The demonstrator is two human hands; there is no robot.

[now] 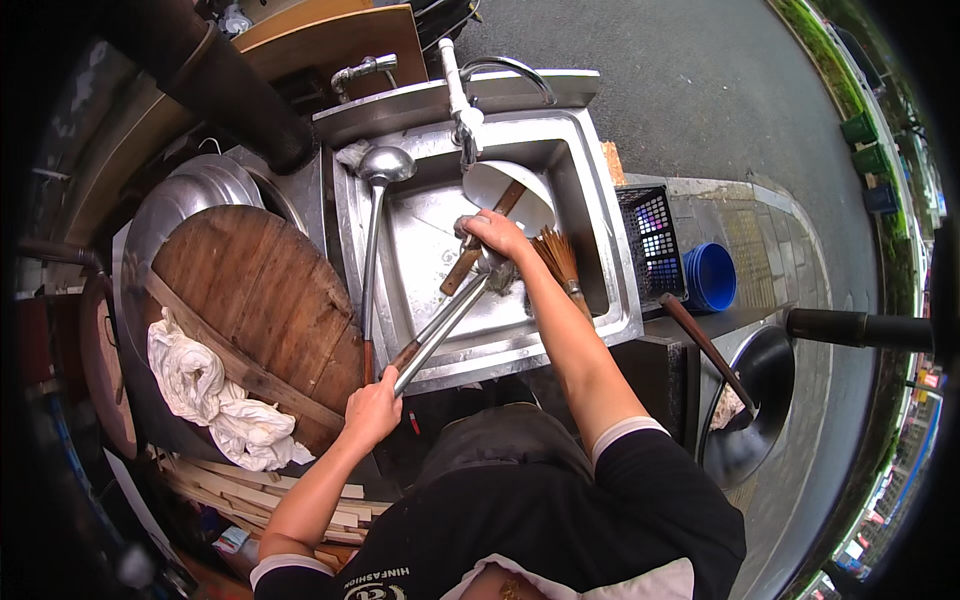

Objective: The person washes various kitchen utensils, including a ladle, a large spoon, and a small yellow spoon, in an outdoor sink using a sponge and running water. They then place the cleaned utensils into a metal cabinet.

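Observation:
Before me is a stainless steel sink (431, 202). My left hand (375, 409) grips two long-handled metal utensils (442, 330) together, one with a wooden grip; they slant up over the sink. At their far ends my right hand (493, 234) is curled around a dark grey wad (499, 279), perhaps a scrubber, and hides the utensils' heads. Under that hand a flat wooden handle (463, 271) crosses the sink, reaching over a white bowl (495, 180). A bamboo brush (555, 259) leans at the right side. A steel ladle (386, 165) lies along the left rim.
A white-and-chrome tap (459, 97) stands over the sink. At left are a round wooden lid (255, 277), a white cloth (217, 397) and metal lids (195, 180). On the right are a black crate (652, 232), a blue bucket (709, 277) and a wok (772, 397).

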